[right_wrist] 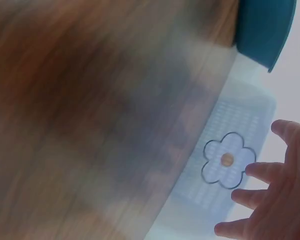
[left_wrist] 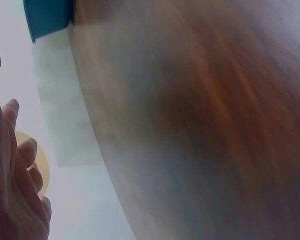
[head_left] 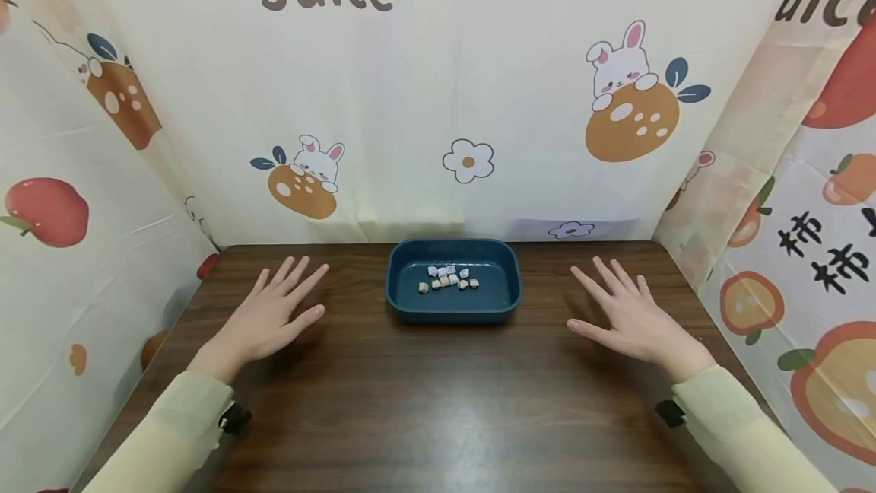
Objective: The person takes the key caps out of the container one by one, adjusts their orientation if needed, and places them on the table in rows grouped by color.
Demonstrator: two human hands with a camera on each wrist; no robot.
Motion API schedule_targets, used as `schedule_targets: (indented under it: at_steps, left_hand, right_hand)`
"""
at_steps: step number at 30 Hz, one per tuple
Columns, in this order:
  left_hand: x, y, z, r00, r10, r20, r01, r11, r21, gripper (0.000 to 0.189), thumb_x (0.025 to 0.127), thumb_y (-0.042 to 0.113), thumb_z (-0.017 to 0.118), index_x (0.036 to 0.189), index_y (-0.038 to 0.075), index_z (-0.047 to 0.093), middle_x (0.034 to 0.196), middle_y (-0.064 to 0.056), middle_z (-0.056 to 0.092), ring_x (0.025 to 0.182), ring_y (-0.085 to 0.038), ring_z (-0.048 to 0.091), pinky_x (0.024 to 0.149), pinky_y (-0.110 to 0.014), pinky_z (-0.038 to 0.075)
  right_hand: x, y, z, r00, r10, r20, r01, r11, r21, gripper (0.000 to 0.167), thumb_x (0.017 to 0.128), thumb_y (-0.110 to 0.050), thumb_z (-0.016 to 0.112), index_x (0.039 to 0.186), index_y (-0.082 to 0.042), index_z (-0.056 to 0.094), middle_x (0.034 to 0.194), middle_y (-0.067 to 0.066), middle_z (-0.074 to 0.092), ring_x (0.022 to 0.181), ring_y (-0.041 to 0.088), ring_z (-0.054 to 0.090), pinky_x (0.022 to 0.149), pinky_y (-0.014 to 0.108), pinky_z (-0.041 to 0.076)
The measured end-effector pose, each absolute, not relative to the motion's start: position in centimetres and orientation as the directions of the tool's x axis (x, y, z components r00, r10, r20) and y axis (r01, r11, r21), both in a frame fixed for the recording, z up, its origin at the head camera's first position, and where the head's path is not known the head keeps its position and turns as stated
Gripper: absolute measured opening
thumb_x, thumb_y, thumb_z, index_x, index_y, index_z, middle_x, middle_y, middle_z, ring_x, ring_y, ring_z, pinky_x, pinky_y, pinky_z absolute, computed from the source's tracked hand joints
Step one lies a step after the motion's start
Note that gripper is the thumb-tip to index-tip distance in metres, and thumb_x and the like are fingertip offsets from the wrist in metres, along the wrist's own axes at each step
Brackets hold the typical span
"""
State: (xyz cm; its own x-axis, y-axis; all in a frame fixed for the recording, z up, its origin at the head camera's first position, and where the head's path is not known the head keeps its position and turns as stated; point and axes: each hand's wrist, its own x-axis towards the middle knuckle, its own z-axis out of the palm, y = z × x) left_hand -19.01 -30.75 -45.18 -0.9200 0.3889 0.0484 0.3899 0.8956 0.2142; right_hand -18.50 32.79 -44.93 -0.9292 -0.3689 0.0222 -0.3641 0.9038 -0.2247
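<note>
A dark blue rectangular tray point(head_left: 455, 317) sits at the back middle of the table, with several small white and beige faceted pieces point(head_left: 452, 278) inside it. They look like beads or dice, too small to tell which. To the tray's left, my left hand point(head_left: 270, 317) is held over the table with fingers spread and nothing in it. On the other side my right hand point(head_left: 626, 316) is spread likewise, holding nothing. Both hands are apart from the tray. A corner of the tray point(left_wrist: 49, 17) also shows in the left wrist view, and another part point(right_wrist: 265, 30) in the right wrist view.
The brown wooden table point(head_left: 424, 402) reaches back to a printed curtain point(head_left: 411, 97) with rabbits, fruit and flowers. More printed cloth hangs along the left and right sides. A black strap piece point(head_left: 235, 418) shows at the left cuff, another point(head_left: 670, 413) at the right.
</note>
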Motion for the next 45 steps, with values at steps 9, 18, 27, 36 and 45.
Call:
schedule_targets:
  at_steps: [9, 18, 27, 36, 45]
  left_hand:
    - [-20.7, -27.0, -45.1, -0.912, 0.406, 0.059, 0.404, 0.862, 0.306, 0.08, 0.112, 0.063, 0.048, 0.177, 0.031, 0.016, 0.182, -0.016, 0.013, 0.168, -0.045, 0.008, 0.13, -0.075, 0.009]
    - [-22.0, -21.9, -46.0, -0.921, 0.385, 0.059, 0.364, 0.797, 0.482, 0.092, 0.108, 0.069, 0.051, 0.178, 0.021, 0.013, 0.182, -0.018, 0.016, 0.168, -0.042, 0.013, 0.133, -0.065, 0.015]
    - [-22.6, -19.1, -48.0, -0.932, 0.338, 0.127, 0.335, 0.678, 0.654, 0.085, 0.108, 0.049, 0.066, 0.174, 0.013, 0.027, 0.178, -0.015, 0.03, 0.162, -0.039, 0.032, 0.128, -0.064, 0.031]
    - [-22.8, -17.5, -49.0, -0.937, 0.308, 0.165, 0.323, 0.587, 0.743, 0.079, 0.105, 0.026, 0.073, 0.171, 0.009, 0.034, 0.176, -0.016, 0.035, 0.16, -0.041, 0.037, 0.127, -0.064, 0.034]
    - [-22.5, -17.3, -49.5, -0.946, 0.31, 0.097, 0.241, 0.47, 0.849, 0.082, 0.104, 0.019, 0.074, 0.173, 0.015, 0.03, 0.175, -0.02, 0.034, 0.153, -0.043, 0.048, 0.119, -0.058, 0.046]
  right_hand:
    - [-19.8, 29.2, -44.5, -0.915, -0.402, 0.041, -0.393, 0.859, -0.329, 0.093, 0.103, -0.07, 0.062, 0.176, -0.026, 0.024, 0.18, 0.021, 0.019, 0.164, 0.05, 0.017, 0.124, 0.08, 0.018]
    - [-21.0, 25.0, -45.0, -0.916, -0.398, 0.052, -0.373, 0.798, -0.473, 0.091, 0.105, -0.069, 0.059, 0.177, -0.028, 0.021, 0.18, 0.017, 0.024, 0.162, 0.047, 0.026, 0.122, 0.077, 0.031]
    - [-21.7, 23.1, -46.3, -0.932, -0.359, 0.046, -0.32, 0.756, -0.571, 0.092, 0.106, -0.067, 0.057, 0.176, -0.019, 0.023, 0.178, 0.014, 0.03, 0.161, 0.041, 0.031, 0.125, 0.071, 0.031]
    - [-22.3, 22.3, -47.3, -0.934, -0.351, 0.065, -0.317, 0.729, -0.607, 0.09, 0.108, -0.06, 0.062, 0.172, -0.005, 0.031, 0.172, 0.022, 0.039, 0.157, 0.045, 0.039, 0.123, 0.071, 0.035]
    - [-22.2, 21.9, -47.7, -0.94, -0.336, 0.052, -0.293, 0.724, -0.624, 0.091, 0.108, -0.055, 0.066, 0.174, -0.006, 0.026, 0.172, 0.024, 0.037, 0.153, 0.047, 0.045, 0.121, 0.07, 0.039]
